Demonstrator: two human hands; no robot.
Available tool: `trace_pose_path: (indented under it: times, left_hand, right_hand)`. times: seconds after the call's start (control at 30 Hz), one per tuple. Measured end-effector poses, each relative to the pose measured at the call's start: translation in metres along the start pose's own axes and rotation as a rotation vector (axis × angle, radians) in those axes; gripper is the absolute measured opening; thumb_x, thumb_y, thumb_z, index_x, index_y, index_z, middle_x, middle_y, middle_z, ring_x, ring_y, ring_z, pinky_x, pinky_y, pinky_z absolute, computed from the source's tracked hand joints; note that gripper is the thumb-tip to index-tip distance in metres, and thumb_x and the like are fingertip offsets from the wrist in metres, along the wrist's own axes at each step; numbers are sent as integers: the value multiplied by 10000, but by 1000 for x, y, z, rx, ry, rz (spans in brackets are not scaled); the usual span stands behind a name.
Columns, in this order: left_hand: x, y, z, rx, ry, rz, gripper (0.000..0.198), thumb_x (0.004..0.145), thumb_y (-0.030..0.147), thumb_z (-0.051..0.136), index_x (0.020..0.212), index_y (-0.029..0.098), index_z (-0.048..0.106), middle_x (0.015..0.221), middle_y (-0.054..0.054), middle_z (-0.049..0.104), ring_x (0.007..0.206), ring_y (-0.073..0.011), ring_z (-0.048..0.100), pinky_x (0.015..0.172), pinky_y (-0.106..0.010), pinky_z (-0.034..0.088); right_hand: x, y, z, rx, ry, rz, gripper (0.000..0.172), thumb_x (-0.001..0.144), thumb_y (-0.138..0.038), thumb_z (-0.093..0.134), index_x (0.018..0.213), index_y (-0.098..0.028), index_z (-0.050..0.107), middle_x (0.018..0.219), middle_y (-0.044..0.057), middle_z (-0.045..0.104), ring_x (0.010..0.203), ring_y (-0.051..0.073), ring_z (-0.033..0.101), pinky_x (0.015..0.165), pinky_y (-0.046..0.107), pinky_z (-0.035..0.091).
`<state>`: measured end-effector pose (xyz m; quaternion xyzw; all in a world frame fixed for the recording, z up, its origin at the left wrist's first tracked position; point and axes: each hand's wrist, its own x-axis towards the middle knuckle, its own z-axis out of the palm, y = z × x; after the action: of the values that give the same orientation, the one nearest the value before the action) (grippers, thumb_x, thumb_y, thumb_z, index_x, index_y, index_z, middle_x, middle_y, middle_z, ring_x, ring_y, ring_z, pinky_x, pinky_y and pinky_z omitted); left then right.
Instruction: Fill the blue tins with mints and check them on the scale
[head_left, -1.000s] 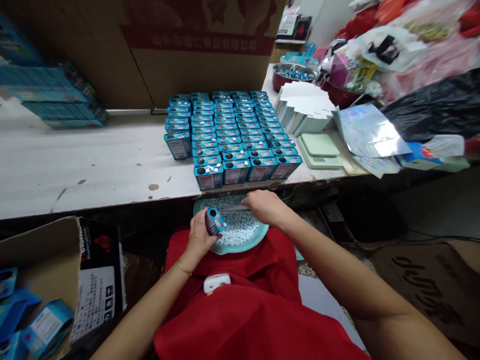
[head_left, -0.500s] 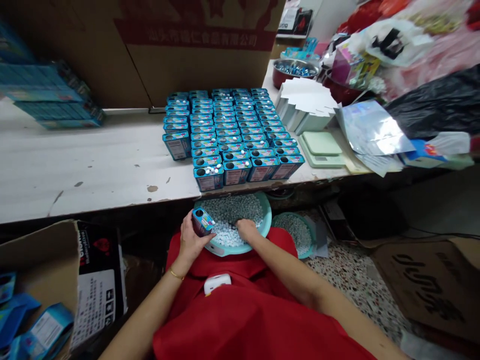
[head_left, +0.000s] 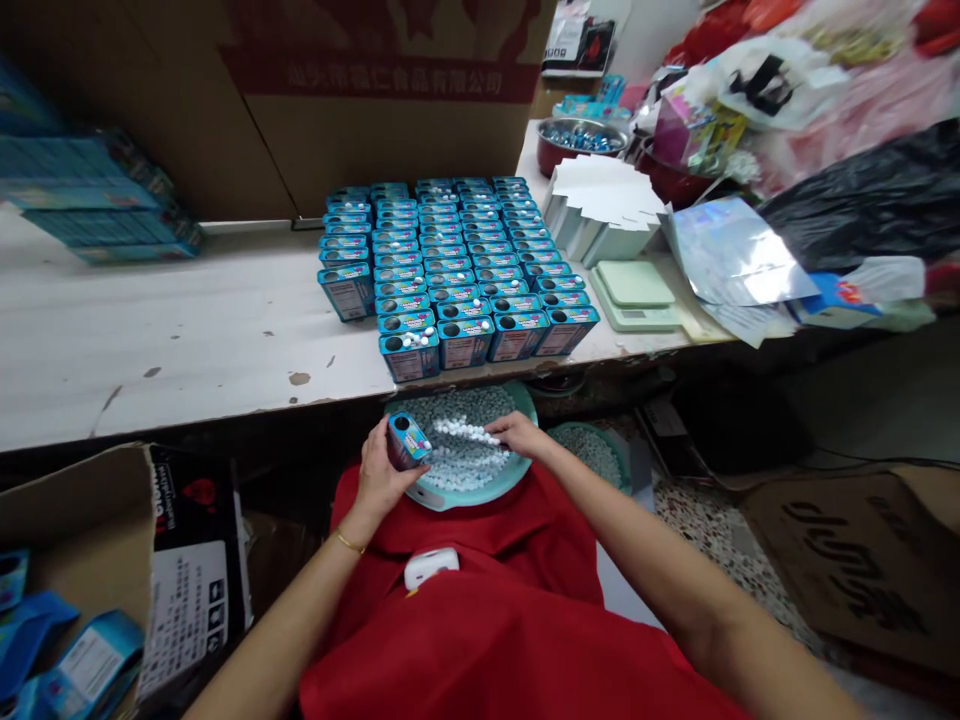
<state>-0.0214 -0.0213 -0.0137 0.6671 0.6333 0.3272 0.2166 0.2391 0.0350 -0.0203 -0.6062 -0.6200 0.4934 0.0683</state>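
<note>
My left hand (head_left: 377, 478) is wrapped round a small blue tin (head_left: 408, 440) with a dark round opening in its top, held tilted over the left side of a turquoise basin (head_left: 527, 465). Small white candies (head_left: 461, 472) fill the basin, which rests at my lap. Over its right side, the fingers of my right hand (head_left: 523, 436) are closed on the end of what looks like a narrow scoop (head_left: 466, 431). White candies heap along it and cover most of its shape. Its far end points toward the tin.
Rows of blue tins (head_left: 450, 250) stand on the white table (head_left: 225, 330), some with candies on top. Right of them are folded white card (head_left: 600, 195) and a pale green scale (head_left: 636, 295). An open carton (head_left: 75, 500) stands lower left; a second candy basin (head_left: 592, 450) sits below right.
My right hand has risen out of the candies, bringing up the loaded scoop. My left hand keeps the tin in nearly the same place. The view has shifted slightly.
</note>
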Motion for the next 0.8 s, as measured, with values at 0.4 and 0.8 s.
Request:
trace_pose_path:
  times: [0.4, 0.8]
  left_hand:
    - [5, 11, 26, 97, -108, 184, 907, 562, 281, 710, 1329, 202, 232, 1290, -128, 399, 1191, -312, 374, 974, -489, 335]
    - [5, 6, 24, 105, -61, 129, 926, 559, 305, 718, 1331, 190, 221, 1280, -132, 397, 1184, -311, 385, 979, -469, 338]
  right_hand:
    - [-50, -117, -55, -736, 45, -214, 340, 717, -126, 470, 948, -242, 691, 981, 64, 673, 946, 226, 595, 764, 268, 412]
    - [-59, -141, -58, -903, 96, -203, 310, 788, -158, 428, 1009, -176, 644, 979, 130, 651, 964, 243, 585, 820, 337, 413]
